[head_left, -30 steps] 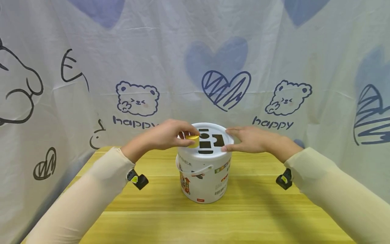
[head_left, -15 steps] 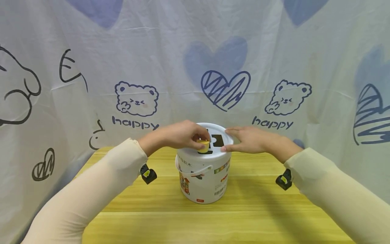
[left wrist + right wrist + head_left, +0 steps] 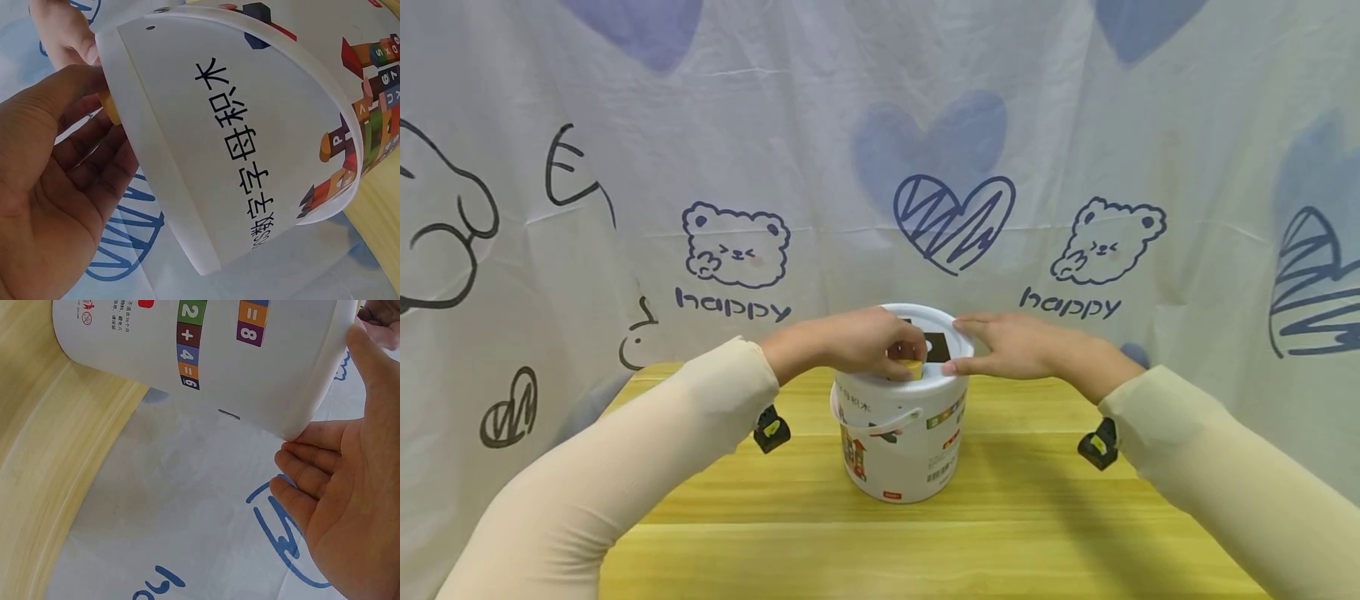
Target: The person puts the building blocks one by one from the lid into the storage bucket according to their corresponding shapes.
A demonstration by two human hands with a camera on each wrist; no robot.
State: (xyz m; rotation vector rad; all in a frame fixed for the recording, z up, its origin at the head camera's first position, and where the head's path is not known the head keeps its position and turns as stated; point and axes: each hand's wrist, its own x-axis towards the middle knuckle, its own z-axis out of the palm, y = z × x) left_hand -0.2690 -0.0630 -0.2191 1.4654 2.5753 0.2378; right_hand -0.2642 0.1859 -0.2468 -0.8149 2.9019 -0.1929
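Observation:
A white bucket stands upright on the table, its white lid cut with dark shaped holes. My left hand pinches a yellow block between thumb and fingers, low over the lid's near-middle holes. Only a sliver of the yellow block shows in the left wrist view; whether part of it sits inside a hole I cannot tell. Fairly straight fingers of my right hand rest against the lid's right rim, thumb at the near side. The left hand covers several holes.
A white carry handle hangs across the bucket's front left. Under it lies a yellow wood-grain table. Behind the table hangs a pale curtain with blue hearts and bear drawings.
My left hand has moved right from the lid's left edge, carrying the yellow block, and has come lower onto the lid. The right hand and bucket have stayed in place.

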